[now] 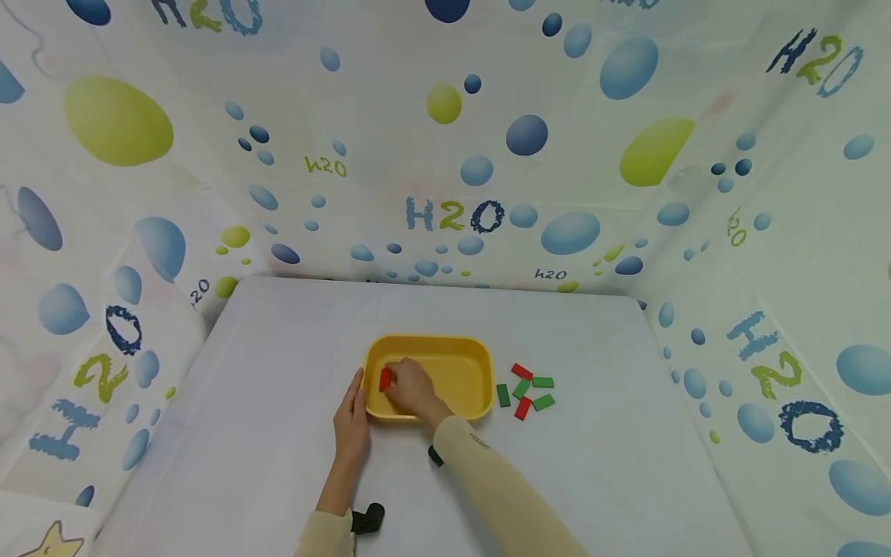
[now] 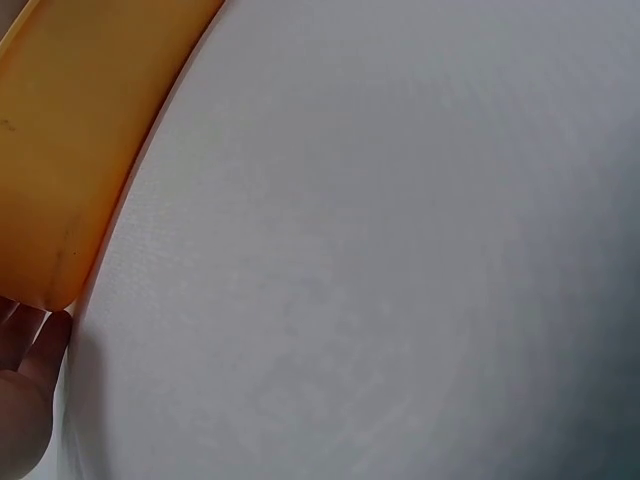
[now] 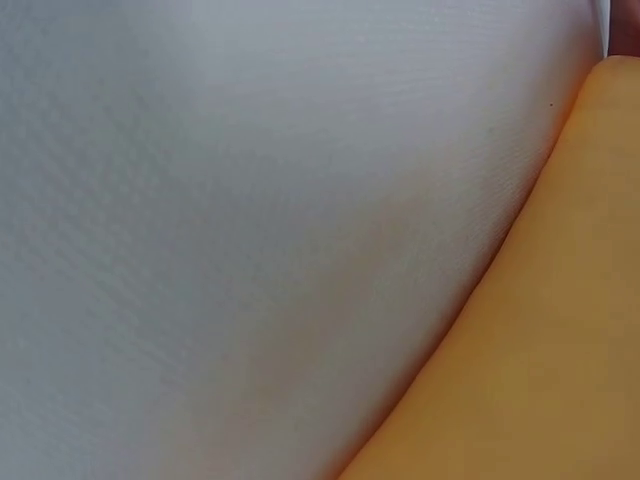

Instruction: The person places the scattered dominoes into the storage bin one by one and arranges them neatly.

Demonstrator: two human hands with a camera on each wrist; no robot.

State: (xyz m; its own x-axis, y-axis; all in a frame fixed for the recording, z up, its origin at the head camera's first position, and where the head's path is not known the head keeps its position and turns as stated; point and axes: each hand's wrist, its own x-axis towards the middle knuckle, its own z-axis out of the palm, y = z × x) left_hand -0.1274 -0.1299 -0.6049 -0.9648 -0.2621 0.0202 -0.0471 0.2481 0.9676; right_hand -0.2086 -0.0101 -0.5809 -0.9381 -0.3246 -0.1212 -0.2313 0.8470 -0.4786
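Observation:
A yellow tray [image 1: 462,379] sits near the middle of the white table. Inside its left end, my right hand [image 1: 412,388] pinches a small red domino-like block [image 1: 385,380], which stands upright by the left wall. The fingertips are partly hidden behind the back of the hand. Along the tray's outer left side rests my left hand [image 1: 351,424], its fingers fairly straight against the wall. The left wrist view shows the left fingertips [image 2: 45,345] touching the tray's corner. Only the tray's outer wall [image 3: 560,300] and a sliver of a hand appear in the right wrist view.
Right of the tray lie several loose green blocks [image 1: 503,395] and two red blocks [image 1: 523,408], scattered close together. The white tabletop [image 1: 278,363] extends around the tray. A patterned curtain [image 1: 390,139] hangs behind and at both sides. A black wrist device [image 1: 369,518] is on the left wrist.

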